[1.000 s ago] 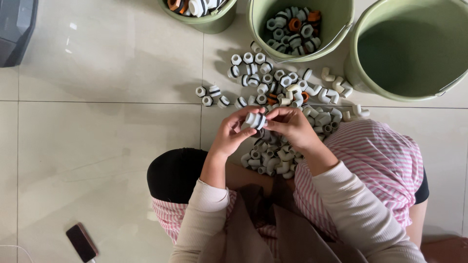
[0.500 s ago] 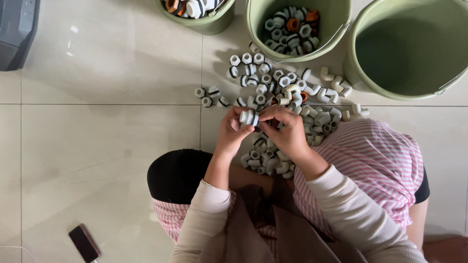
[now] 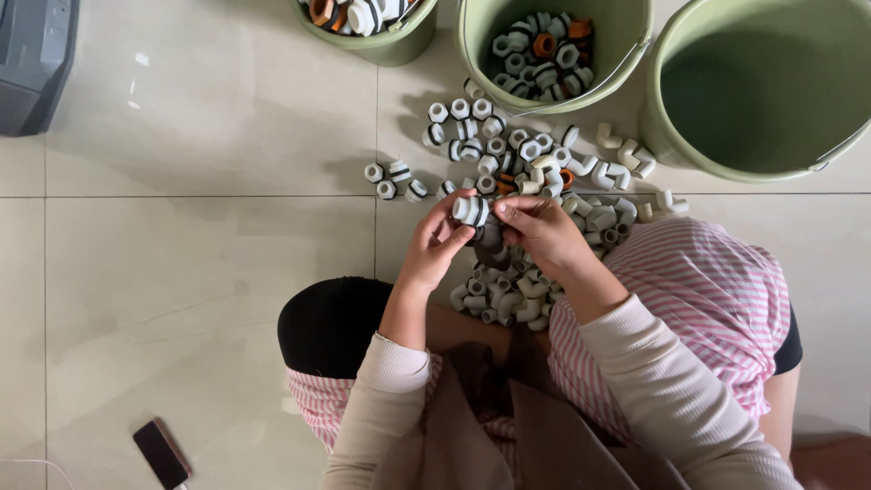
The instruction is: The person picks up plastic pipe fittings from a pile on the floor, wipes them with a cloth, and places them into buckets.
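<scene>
Sitting on a pale tiled floor [image 3: 181, 272], a person holds one small white pipe fitting with black rings [image 3: 472, 210] between both hands. The left hand [image 3: 435, 249] has its fingers pinched on the fitting from the 7 o'clock side. The right hand [image 3: 540, 231] has its fingers pinched on it from the 4 o'clock side. The two hands touch the same piece, so they are close together over the floor.

Just under the hands lies a pile of white elbow pieces [image 3: 508, 295]. At 12 o'clock from the hands is a spread of white fittings with black rings [image 3: 494, 150], with a few orange ones mixed in. Past them stand three green buckets. The middle bucket [image 3: 635, 54] has fittings inside. The big bucket [image 3: 671, 136] sits at 2 o'clock, and its inside looks bare. The small bucket [image 3: 399, 41] sits at 11 o'clock and holds fittings too.

A phone [image 3: 161, 454] lies on the floor at 8 o'clock, well apart from the hands. A dark grey box [image 3: 32, 63] sits far off at 10 o'clock.
</scene>
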